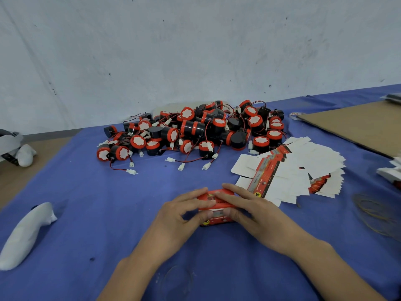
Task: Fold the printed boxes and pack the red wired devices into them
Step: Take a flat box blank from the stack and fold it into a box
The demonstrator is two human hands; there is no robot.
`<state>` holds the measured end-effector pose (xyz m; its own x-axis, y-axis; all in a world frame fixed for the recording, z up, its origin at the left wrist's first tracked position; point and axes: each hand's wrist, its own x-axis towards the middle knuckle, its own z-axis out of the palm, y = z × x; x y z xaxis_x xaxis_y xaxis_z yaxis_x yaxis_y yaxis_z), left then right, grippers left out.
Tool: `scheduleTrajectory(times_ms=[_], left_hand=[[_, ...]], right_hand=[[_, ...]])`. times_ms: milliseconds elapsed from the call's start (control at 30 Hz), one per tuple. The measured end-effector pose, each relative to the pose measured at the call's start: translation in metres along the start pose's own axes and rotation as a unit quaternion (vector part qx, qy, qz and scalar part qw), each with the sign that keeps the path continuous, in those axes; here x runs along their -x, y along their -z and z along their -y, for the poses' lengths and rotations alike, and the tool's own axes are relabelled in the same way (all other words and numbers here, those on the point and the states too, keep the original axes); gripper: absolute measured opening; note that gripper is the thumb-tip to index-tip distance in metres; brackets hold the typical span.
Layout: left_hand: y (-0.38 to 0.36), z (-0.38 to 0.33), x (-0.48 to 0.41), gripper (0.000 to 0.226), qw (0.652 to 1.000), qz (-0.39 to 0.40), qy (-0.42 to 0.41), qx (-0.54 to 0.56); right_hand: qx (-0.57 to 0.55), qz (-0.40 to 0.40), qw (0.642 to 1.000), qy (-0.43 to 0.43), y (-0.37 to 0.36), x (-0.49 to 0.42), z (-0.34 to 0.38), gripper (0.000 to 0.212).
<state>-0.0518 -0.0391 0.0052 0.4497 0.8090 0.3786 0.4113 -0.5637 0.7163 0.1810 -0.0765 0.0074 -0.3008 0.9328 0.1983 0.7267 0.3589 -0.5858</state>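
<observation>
I see the pile of red wired devices point(195, 129) heaped on the blue-covered surface point(108, 192), and I place everything else from it. On the near side of the pile, well apart from it, sits one printed box point(213, 197), folded up. My left hand point(180, 211) grips the box's left end and my right hand point(249, 209) grips its right end, with fingers laid over the red top and thumbs on the near face. A fanned stack of flat printed boxes point(303, 166) lies just beside the pile's near right edge. A cardboard sheet point(358, 124) lies right of the pile. A white wrapped object point(26, 233) lies far to the pile's near left.
</observation>
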Motion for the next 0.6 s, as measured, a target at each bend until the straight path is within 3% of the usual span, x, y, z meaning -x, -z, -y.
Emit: scheduleTrajectory(times_ms=[267, 400, 600], left_hand=[[0.004, -0.0028, 0.0012, 0.033, 0.999, 0.003, -0.006, -0.042], [0.0045, -0.0027, 0.0034, 0.043, 0.998, -0.007, 0.054, -0.029], [0.0042, -0.0029, 0.0028, 0.052, 0.999, -0.023, 0.043, -0.019]], right_hand=[[0.004, 0.0, 1.0, -0.002, -0.0006, 0.0005, -0.0007, 0.047], [0.018, 0.006, 1.0, -0.007, 0.0001, 0.0008, -0.0004, 0.05], [0.024, 0.008, 1.0, -0.007, 0.0001, 0.0008, -0.0007, 0.05]])
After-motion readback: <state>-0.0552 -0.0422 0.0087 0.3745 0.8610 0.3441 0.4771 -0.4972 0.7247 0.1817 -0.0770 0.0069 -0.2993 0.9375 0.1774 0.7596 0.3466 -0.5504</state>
